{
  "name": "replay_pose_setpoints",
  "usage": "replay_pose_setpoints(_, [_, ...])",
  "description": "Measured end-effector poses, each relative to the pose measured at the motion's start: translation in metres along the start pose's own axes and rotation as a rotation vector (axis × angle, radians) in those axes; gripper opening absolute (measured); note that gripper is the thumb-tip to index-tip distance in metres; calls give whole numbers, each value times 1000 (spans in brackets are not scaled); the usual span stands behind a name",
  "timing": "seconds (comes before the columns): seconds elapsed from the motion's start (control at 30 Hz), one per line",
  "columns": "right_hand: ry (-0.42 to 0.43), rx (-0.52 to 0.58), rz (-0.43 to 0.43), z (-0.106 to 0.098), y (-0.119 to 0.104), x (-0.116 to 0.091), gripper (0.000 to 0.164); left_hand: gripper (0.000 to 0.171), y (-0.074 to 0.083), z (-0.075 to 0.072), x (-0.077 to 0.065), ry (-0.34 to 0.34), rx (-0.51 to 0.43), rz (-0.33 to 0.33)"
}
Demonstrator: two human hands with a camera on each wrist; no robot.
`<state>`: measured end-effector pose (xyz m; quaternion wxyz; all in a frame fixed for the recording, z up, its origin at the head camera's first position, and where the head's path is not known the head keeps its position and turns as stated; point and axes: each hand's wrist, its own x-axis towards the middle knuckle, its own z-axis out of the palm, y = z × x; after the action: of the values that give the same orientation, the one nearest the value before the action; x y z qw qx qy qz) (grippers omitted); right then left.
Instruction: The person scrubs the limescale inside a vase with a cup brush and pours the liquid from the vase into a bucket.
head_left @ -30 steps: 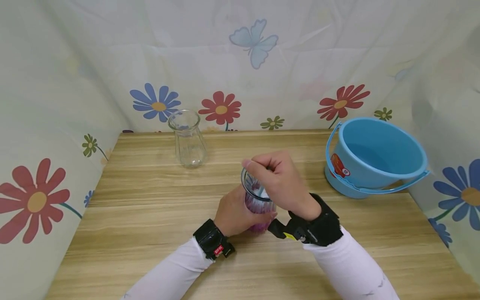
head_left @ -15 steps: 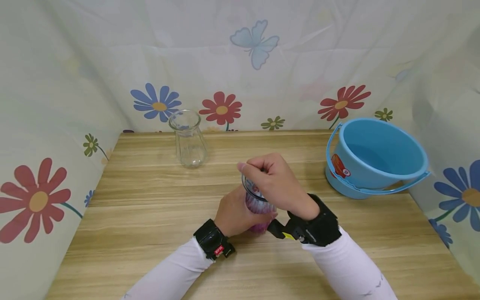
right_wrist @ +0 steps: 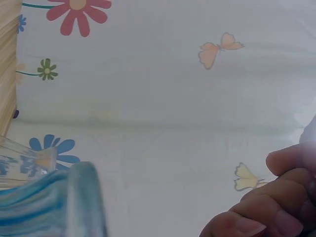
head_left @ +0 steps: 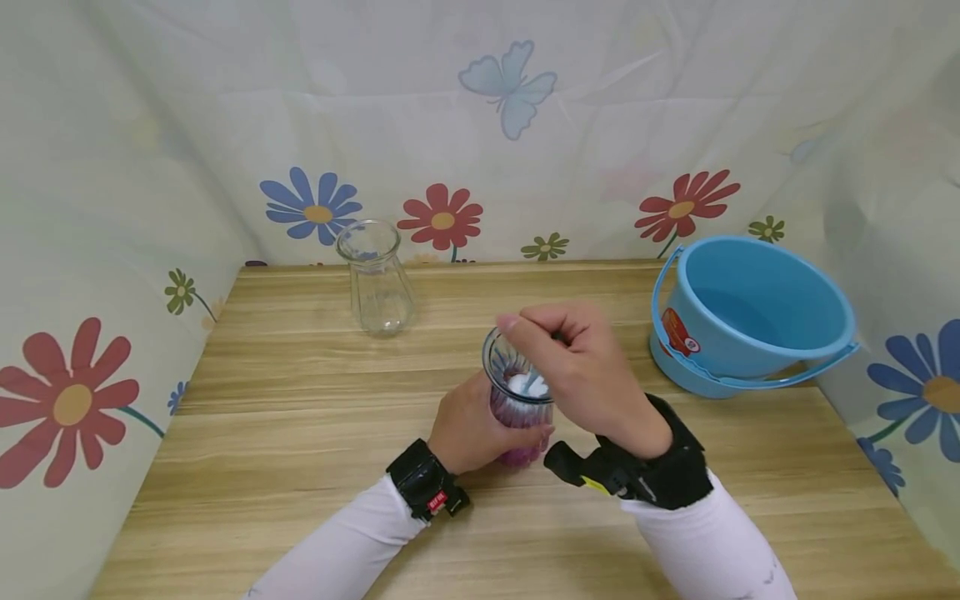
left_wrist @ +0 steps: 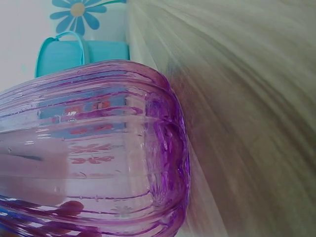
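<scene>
A ribbed glass vase, purple at its base and bluish towards the rim, stands near the middle of the table. My left hand grips its side, thumb across the front. Over the rim, my right hand has its fingers curled round a thin bluish handle that runs down into the vase. A white cup-brush head shows inside at its lower end; most of the handle is hidden by the hand. The right wrist view has the curled fingers and the vase's blue rim.
A clear glass vase stands at the back left of the wooden table. At the back right is a blue bucket, its handle hanging down in front. Flower-printed curtains enclose the back and sides.
My right hand shifted slightly left over the rim, then back right and a little outward. More of the white head inside the vase shows now. The left hand and vase have stayed in place.
</scene>
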<state>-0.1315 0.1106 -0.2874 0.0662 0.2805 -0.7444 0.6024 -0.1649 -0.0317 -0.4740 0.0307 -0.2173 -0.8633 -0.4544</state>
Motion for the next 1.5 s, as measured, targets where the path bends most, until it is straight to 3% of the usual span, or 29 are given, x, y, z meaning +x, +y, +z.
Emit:
replay_pose_setpoints(0.2, [32, -37, -44, 1, 1, 0, 50, 78, 0, 0, 0, -1, 3, 2])
replay_pose_setpoints(0.53, [-20, -80, 92, 9, 23, 1, 50, 72, -1, 0, 0, 14, 35, 34])
replay_pose_setpoints(0.73, [-25, -86, 111, 13, 26, 0, 52, 72, -1, 0, 0, 17, 51, 41])
replay_pose_setpoints(0.93, [-32, -61, 97, 12, 16, -2, 52, 75, -2, 0, 0, 17, 44, 33])
replay_pose_setpoints(1.23, [-21, -47, 1, 7, -7, -7, 49, 78, 0, -2, 0, 11, 14, 8])
replay_pose_setpoints(1.5, [-34, -72, -4, 7, -4, -9, 49, 81, -3, 0, 1, 10, 5, 27])
